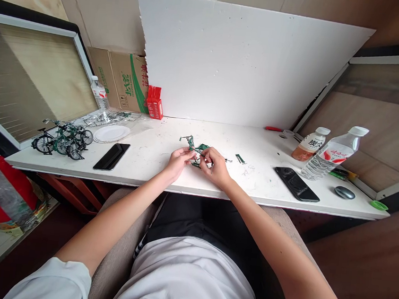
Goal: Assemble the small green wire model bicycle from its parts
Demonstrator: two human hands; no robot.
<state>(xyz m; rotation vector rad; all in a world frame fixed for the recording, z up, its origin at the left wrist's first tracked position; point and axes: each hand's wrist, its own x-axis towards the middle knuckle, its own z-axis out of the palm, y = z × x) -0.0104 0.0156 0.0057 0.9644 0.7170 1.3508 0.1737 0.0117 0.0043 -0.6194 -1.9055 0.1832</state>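
Working at the middle of the white surface (155, 164), we hold a small green model bicycle frame (195, 150) between both hands. Our left hand (178, 160) grips one side of it with the fingers closed on it, and our right hand (215, 165) pinches the other side, fingers curled tight around a small part of the same piece. The frame sits just above the surface, near its front edge, with its handlebar end (187, 140) sticking out beyond our hands toward the white board (244, 64) that leans against the wall.

Just right of our right hand lies a small green loose part (240, 159), apart from the fingers. Further right we see a black phone (296, 184), a clear water bottle (332, 154), a bottle with a brown drink (309, 144) and a grey mouse (344, 192).

On the left side a second black phone (112, 156) lies flat, with a white plate (111, 133) just behind it. A group of finished green model bicycles (63, 139) stands near the left end. Behind those we see clear bags of parts (108, 118), a small water bottle (99, 92), a cardboard box (121, 80) and a red carton (155, 102).
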